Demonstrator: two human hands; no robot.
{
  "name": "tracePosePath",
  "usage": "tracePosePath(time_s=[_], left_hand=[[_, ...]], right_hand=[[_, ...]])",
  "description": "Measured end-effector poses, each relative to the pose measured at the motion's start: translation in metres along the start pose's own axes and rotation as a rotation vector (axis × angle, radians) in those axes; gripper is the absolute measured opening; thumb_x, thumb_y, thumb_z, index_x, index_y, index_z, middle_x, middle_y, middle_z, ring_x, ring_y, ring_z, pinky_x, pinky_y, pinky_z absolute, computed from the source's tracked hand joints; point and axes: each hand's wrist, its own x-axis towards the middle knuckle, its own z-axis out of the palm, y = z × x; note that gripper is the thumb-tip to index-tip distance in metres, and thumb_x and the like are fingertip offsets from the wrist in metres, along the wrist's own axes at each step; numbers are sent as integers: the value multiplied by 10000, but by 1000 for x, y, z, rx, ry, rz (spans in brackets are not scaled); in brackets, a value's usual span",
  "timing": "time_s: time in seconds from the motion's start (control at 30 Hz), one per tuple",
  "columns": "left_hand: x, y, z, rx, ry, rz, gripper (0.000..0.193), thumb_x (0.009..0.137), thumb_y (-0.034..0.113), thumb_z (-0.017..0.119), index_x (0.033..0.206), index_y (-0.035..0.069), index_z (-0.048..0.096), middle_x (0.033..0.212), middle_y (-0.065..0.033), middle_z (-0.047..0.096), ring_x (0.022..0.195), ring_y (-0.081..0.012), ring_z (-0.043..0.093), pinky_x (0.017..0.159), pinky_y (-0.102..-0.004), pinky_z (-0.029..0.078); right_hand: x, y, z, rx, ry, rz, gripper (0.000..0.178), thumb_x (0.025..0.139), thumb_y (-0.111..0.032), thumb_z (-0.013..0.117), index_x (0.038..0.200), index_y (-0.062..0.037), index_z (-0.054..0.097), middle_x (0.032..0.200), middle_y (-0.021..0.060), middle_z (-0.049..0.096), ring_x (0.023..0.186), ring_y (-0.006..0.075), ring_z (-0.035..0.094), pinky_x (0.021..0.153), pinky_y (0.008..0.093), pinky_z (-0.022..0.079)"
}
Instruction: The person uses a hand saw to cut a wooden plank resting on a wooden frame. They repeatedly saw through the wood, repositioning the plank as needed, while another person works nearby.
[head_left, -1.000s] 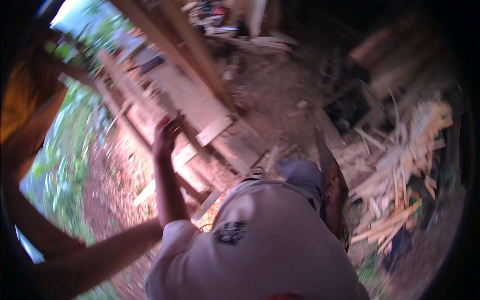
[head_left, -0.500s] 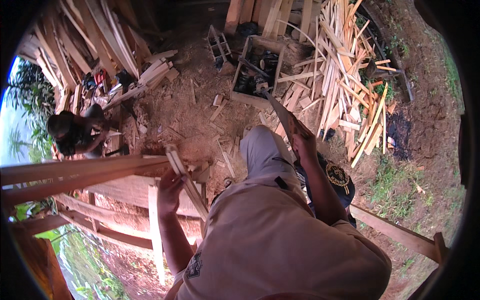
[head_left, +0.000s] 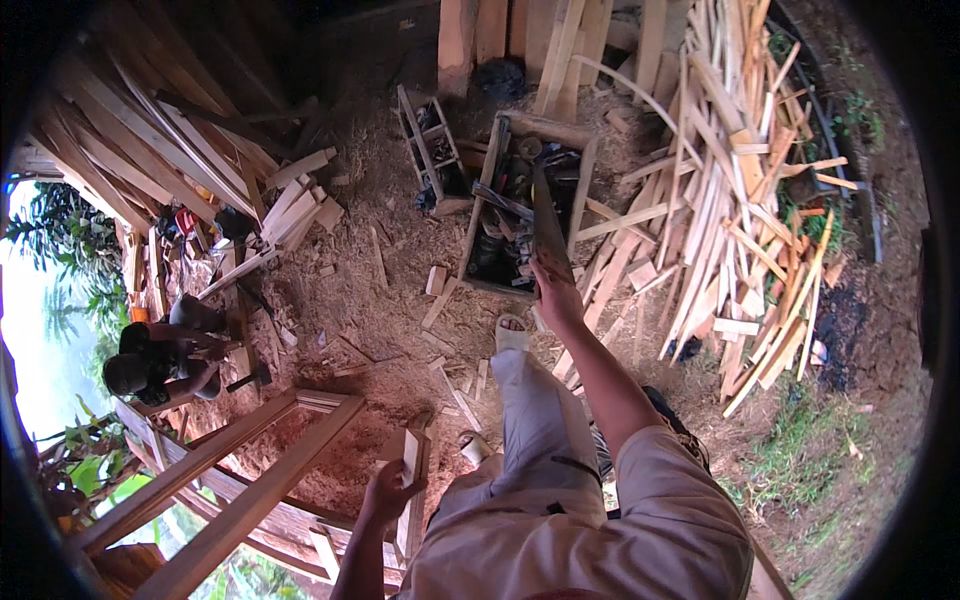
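My right hand [head_left: 556, 292] is closed round the near end of a handsaw [head_left: 549, 222]; its grip is hidden by my fingers. The long, tapering blade points away from me, over a wooden toolbox [head_left: 586, 178] full of dark, jumbled tools. At the lower left, my left hand [head_left: 388, 492] grips a short wooden board [head_left: 411, 462], with fingers along its edge. Beside that hand lies a long wooden frame [head_left: 262, 470], its two rails joined by a crosspiece at the far end.
A large heap of offcut strips [head_left: 715, 190] covers the ground at right. Leaning planks [head_left: 170, 130] stand at far left. Near them another person [head_left: 165, 355] crouches over some wood. A small slatted wooden rack [head_left: 432, 145] is beside the toolbox. Shavings and scraps litter the dirt.
My right hand has carried the saw forward and left, so its blade now reaches over the toolbox. My left hand and its board are lower in view, and the view has shifted.
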Motion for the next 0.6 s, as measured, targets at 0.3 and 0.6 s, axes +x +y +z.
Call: tracePosePath(time_s=[0.3,0.6], left_hand=[[-28,74,-24,-334,-82,-195,570,866,203,830,1322,-35,581,1227,-164,695,1145,-235,674,980,-395,551],[-25,95,-63,-254,15,-153,472,869,141,800,1278,-4,614,1141,-124,726,1070,-218,698,951,-380,554]], right_hand=[[65,39,124,-27,-113,151,848,891,-131,675,1620,-232,254,1235,238,602,1220,410,558,1029,547,442],[90,51,113,161,-478,382,910,799,-268,733,1605,-236,311,1528,188,463,1380,453,443,1162,590,323]])
